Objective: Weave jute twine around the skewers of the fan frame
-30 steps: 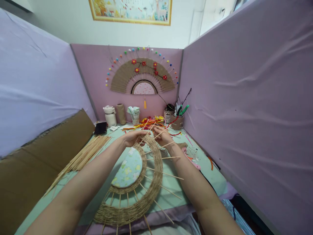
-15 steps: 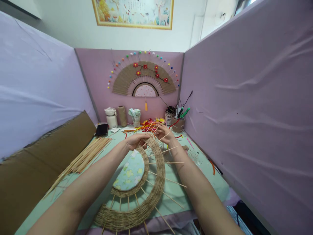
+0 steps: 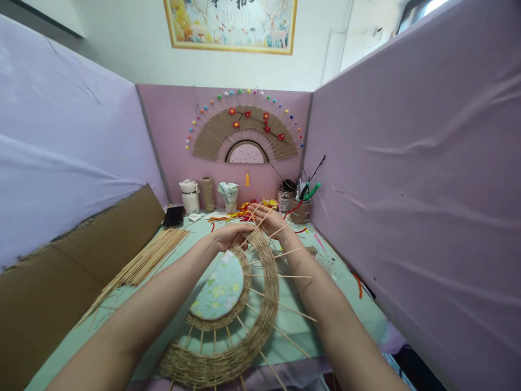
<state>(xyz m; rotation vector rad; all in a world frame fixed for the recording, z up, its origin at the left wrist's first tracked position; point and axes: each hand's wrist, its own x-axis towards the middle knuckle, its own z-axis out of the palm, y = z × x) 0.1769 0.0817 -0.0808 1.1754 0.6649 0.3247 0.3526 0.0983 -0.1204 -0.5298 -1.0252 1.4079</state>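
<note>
**Partly woven fan piece in two bare hands at a tabletop**

Directly in front of a hanging fan (image 3: 209, 138) decorated with red flowers, and lower down, a half-round woven piece (image 3: 269, 296) was held above a pale green tabletop (image 3: 345, 307). The left hand (image 3: 231, 237) pinched its far end, the end closest to the hanging fan. The right hand (image 3: 272, 220) was beside that end, fingers extended behind the thin sticks (image 3: 295, 277); whether they gripped a strand could not be made out.

The weaving appeared well under way. A patterned cloth centre (image 3: 220, 288) was in place, edged by a narrow woven band (image 3: 246, 278), with a wider outer band beyond an open gap. Past that outer band, the stick ends were bare and looked unworked.

Below the hanging fan lay coloured strips (image 3: 228, 216); below and to its left, a bundle of loose sticks (image 3: 144, 258).
</note>
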